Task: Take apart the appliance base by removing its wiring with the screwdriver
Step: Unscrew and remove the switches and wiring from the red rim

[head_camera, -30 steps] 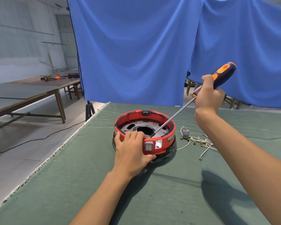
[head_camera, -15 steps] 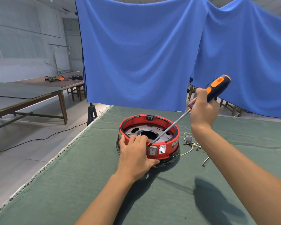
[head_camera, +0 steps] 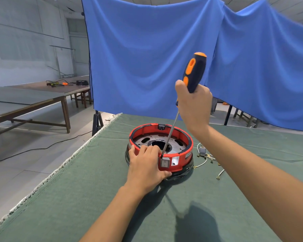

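Right hand point(head_camera: 194, 105) grips the screwdriver point(head_camera: 193, 74), tip at the switch point(head_camera: 165, 162); left hand point(head_camera: 145, 169) clasps the appliance base point(head_camera: 182, 155).

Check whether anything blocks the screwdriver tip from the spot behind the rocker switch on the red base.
Nothing visible does. The screwdriver, gripped by the right hand, runs unobstructed over the red base rim, its tip just behind the rocker switch. The left hand holds the rim beside it, fingers close to the tip but left of it.
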Motion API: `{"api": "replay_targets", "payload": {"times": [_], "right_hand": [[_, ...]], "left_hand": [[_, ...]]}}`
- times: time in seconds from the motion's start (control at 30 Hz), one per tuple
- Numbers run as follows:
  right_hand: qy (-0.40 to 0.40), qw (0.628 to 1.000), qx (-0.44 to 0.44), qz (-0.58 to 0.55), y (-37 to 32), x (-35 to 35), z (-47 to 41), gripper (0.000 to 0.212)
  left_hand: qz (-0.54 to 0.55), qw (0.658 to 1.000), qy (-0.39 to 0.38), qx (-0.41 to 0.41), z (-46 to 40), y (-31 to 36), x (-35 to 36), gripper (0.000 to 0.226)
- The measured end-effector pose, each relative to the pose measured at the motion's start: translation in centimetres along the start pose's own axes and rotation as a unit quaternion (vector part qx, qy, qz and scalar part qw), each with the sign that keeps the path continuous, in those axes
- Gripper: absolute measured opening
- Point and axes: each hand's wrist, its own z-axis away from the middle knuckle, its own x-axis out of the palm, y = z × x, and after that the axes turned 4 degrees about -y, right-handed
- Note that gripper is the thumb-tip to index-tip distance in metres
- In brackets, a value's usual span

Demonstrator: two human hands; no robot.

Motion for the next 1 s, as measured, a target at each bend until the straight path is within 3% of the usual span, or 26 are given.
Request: {"api": "replay_targets", "payload": {"times": [0.47, 0.67, 0.87, 1.0], "right_hand": [[-0.147, 0.977, 0.015, 0.151, 0.8, 5.9, -3.0, 0.045], [-0.208, 0.955, 0.017, 0.212, 1.4, 8.4, -3.4, 0.041], [-0.25, 0.949, 0.015, 0.192, 0.6, 8.6, -3.0, 0.042], [-0.224, 0.967, 0.012, 0.123, -0.3, 6.3, -2.8, 0.04]], "left_hand": [[0.05, 0.999, -0.004, -0.017, -0.4, -0.9, -0.7, 0.051], [0.002, 0.999, -0.03, 0.013, -0.4, -1.0, -0.9, 0.053], [0.02, 0.999, -0.024, 0.016, -0.3, -1.0, -0.9, 0.048], [0.06, 0.998, -0.007, -0.002, -0.2, -0.9, -0.9, 0.044]]}}
